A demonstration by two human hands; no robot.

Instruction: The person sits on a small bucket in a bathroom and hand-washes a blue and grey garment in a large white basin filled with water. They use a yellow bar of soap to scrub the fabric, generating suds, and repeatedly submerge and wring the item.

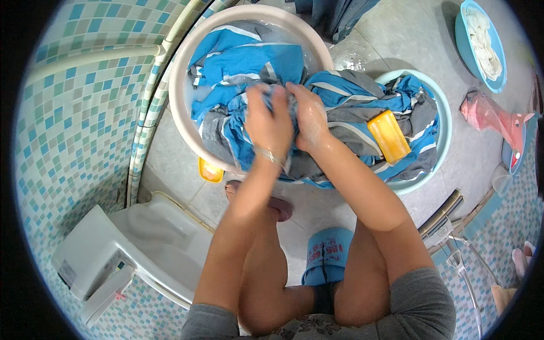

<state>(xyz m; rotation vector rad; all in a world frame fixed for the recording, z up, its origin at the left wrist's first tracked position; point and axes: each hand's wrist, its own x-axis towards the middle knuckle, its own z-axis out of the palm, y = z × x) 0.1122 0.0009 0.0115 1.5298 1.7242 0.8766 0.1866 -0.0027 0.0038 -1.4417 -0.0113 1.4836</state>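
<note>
My left hand [266, 127], a bracelet at its wrist, is closed on the wet cloth and slightly blurred. Right beside it, my right hand [311, 118] grips the same cloth, with suds on its skin. The blue, grey and white striped cloth [249, 62] lies partly in cloudy water in a large pinkish-white basin [178, 90]. It runs over the rim towards a pale blue basin [444, 122] on the right, also heaped with striped cloth. On that heap rests a yellow block [390, 137] that looks like laundry soap. My fingertips are partly hidden in the folds.
A small yellow dish [211, 170] sits by the basin's near edge. At the far right stand a blue basin [461, 42] with white cloth and a pink plastic item [493, 116]. Dark fabric hangs at the top. A white toilet fixture [102, 249] is lower left; pipes [148, 107] run along the tiled wall.
</note>
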